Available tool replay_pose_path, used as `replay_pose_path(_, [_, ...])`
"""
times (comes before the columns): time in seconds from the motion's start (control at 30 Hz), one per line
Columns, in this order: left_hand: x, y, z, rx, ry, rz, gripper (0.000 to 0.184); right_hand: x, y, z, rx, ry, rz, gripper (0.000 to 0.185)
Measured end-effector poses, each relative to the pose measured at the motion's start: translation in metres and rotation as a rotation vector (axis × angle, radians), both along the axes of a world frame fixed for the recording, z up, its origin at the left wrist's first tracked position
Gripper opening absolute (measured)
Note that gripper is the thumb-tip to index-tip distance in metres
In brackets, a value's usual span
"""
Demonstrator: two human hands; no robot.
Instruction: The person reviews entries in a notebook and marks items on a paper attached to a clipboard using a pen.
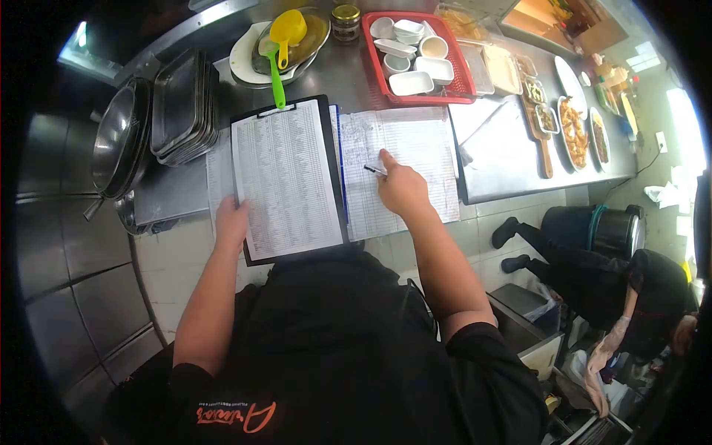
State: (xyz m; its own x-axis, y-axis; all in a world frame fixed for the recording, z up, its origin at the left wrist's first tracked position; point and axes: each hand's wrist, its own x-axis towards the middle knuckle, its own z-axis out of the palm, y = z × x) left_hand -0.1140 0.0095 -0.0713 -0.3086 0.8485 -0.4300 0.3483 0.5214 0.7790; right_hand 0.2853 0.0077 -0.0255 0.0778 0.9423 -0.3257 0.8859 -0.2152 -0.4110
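Observation:
My left hand [231, 221] grips the left edge of a black clipboard, its thumb over the rim. A printed sheet [285, 178] with dense columns is held under the clip at the top. Beside it on the right lies an open logbook [400, 133] with ruled, handwritten pages, partly covered by the clipboard [337, 170]. Over the right page rests my right hand [404, 189], index finger stretched out on the paper. A black and white pen [376, 170] sticks out from its curled fingers.
Stacked metal trays [182, 107] and pans [119, 141] stand left. Behind are a green strainer [274, 74], a yellow scoop [288, 33], a jar [345, 22] and a red basket [463, 81] of white dishes. Food plates [575, 133] sit right. Another person [630, 289] bends at lower right.

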Motion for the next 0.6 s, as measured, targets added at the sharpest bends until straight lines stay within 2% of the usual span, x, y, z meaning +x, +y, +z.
replay_pose_path(0.07, [-0.006, -0.001, -0.009, 0.010, 0.009, 0.010, 0.036, -0.007, -0.001, -0.001, -0.013, -0.060, 0.054, 0.062])
replay_pose_path(0.2, [0.008, -0.001, 0.013, -0.016, 0.121, -0.031, 0.035, -0.004, -0.004, -0.009, 0.039, -0.124, 0.159, 0.063])
replay_pose_path(0.3, [0.000, -0.001, 0.000, 0.025, 0.124, -0.037, 0.034, -0.009, -0.003, -0.006, 0.028, -0.188, 0.279, 0.064])
replay_pose_path(0.6, [0.008, 0.000, 0.016, -0.023, 0.097, -0.043, 0.034, -0.009, -0.004, 0.000, 0.021, -0.133, 0.234, 0.064])
